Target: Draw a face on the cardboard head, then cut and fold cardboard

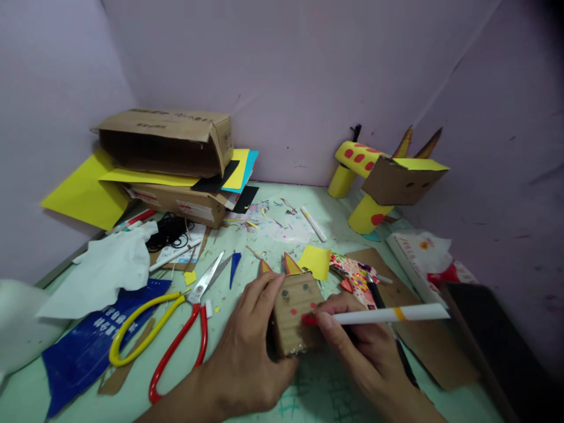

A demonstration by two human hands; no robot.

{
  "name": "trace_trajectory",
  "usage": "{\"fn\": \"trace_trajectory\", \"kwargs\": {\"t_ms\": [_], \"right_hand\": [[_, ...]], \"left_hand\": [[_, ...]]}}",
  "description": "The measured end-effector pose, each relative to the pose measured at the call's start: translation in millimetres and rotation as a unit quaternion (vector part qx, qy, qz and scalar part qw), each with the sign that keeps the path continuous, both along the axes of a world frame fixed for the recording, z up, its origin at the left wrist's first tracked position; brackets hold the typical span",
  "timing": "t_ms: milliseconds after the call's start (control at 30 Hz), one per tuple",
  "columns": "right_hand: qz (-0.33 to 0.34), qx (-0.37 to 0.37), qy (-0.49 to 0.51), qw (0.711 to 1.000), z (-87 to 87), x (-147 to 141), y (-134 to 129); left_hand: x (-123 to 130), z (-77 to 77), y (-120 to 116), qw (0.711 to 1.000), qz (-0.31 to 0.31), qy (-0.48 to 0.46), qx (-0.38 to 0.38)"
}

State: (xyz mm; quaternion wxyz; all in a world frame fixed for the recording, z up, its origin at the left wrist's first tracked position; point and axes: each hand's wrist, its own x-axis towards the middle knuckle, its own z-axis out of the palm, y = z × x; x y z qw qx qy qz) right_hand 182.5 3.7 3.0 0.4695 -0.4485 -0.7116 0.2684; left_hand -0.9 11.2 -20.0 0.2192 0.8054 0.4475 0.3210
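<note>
Fingers and thumb of the right hand [372, 352] pinch a white marker [420, 312] with a yellow band, its red tip aimed toward nine o'clock at the face of a small cardboard box [296, 298]; whether the tip touches is too blurred to tell. The left hand [247, 346] grips that box from its nine o'clock side, fingers bent over the top corner, thumb down by the lower edge. So the box sits between the two hands on the near part of the pale green table [291, 232], its face bearing two dark dots above red spots. Two pointed horns [291, 264], yellow edged with red, show at its twelve o'clock side.

With the box as the dial's centre, scissors [197, 294] with one yellow and one red handle lie at nine o'clock, blades parted. A yellow paper piece [319, 262] is near, between twelve and one; a white pen [314, 224] lies farther off at twelve. At one o'clock stands a yellow, red-spotted cardboard animal [396, 182]; at eleven, an open carton [176, 120]. Flat brown cardboard [427, 341] extends at three o'clock
</note>
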Motion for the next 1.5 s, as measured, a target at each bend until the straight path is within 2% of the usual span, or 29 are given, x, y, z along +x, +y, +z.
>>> {"fn": "trace_trajectory", "kwargs": {"t_ms": [833, 1067, 1500], "right_hand": [[-0.005, -0.022, -0.016, 1.000, -2.5, 3.2, -1.4], [-0.024, -0.017, -0.023, 0.999, 0.4, 3.2, -0.1], [-0.003, -0.011, -0.013, 1.000, 0.5, 1.5, -0.2]], "left_hand": [[-0.6, 0.6, -0.7, 1.000, -0.002, -0.001, 0.014], [-1.4, 0.5, -1.4, 1.000, -0.006, 0.001, 0.010], [-0.7, 0.7, -0.8, 1.000, -0.007, 0.002, 0.023]]}}
